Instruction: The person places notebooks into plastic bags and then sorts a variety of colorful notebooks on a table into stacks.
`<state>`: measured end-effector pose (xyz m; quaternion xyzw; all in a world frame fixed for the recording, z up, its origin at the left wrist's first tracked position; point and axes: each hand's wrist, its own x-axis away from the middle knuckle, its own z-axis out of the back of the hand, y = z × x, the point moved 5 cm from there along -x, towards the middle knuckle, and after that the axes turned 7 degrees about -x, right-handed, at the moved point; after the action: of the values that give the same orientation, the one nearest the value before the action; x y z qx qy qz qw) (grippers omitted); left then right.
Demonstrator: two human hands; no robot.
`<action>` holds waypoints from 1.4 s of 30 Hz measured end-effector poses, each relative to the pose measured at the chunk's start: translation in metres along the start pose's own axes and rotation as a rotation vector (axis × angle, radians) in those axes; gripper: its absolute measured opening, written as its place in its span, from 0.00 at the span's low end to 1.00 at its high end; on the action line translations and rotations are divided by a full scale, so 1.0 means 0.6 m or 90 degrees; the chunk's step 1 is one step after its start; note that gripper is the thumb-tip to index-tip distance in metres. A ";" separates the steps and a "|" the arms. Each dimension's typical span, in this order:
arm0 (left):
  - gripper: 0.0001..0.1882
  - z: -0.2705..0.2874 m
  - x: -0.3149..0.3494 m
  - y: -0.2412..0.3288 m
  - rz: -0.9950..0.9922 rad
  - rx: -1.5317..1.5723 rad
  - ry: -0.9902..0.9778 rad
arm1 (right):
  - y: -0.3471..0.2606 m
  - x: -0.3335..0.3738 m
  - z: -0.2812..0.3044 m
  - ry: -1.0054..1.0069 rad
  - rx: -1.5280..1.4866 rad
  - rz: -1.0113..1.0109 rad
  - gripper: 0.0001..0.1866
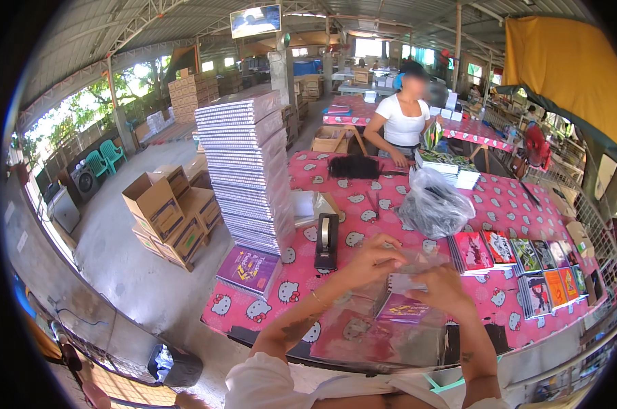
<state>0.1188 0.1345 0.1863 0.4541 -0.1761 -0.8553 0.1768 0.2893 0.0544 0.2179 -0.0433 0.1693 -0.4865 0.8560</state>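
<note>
A purple spiral notebook (pixel 405 308) lies tilted at the table's near edge, its wire binding toward my hands. Clear plastic film, apparently a bag (pixel 363 319), spreads around and under it. My right hand (pixel 443 290) is closed over the notebook's upper edge, gripping it along with some film. My left hand (pixel 379 258) is raised just beyond the notebook, its fingers curled in a pinch at the film's far edge. A black tape dispenser (pixel 327 240) stands left of my left hand. Further left rises a tall stack of wrapped spiral notebooks (pixel 246 170), with a purple-covered one (pixel 248 269) at its foot.
Rows of small colourful notebooks (pixel 544 273) lie at the right. A crumpled clear plastic bag (pixel 434 204) sits beyond my right hand. Across the pink patterned table (pixel 336 187) a co-worker (pixel 404 119) stands beside stacked books (pixel 448 167). Cardboard boxes (pixel 172 211) are on the floor at left.
</note>
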 end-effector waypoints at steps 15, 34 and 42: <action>0.07 -0.110 -0.050 0.003 -0.013 -0.123 -0.051 | 0.136 0.089 -0.107 0.012 -0.136 0.137 0.30; 0.23 -0.109 -0.085 0.127 -0.026 -0.307 -0.301 | 0.263 0.016 -0.148 0.091 -0.749 -0.201 0.25; 0.15 -0.038 -0.079 0.024 0.362 0.195 0.100 | 0.224 -0.047 -0.094 0.025 -0.643 -0.099 0.22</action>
<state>0.1649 0.1405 0.2146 0.4728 -0.4083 -0.6974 0.3513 0.3672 0.1537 0.1399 -0.4549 0.3952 -0.4070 0.6864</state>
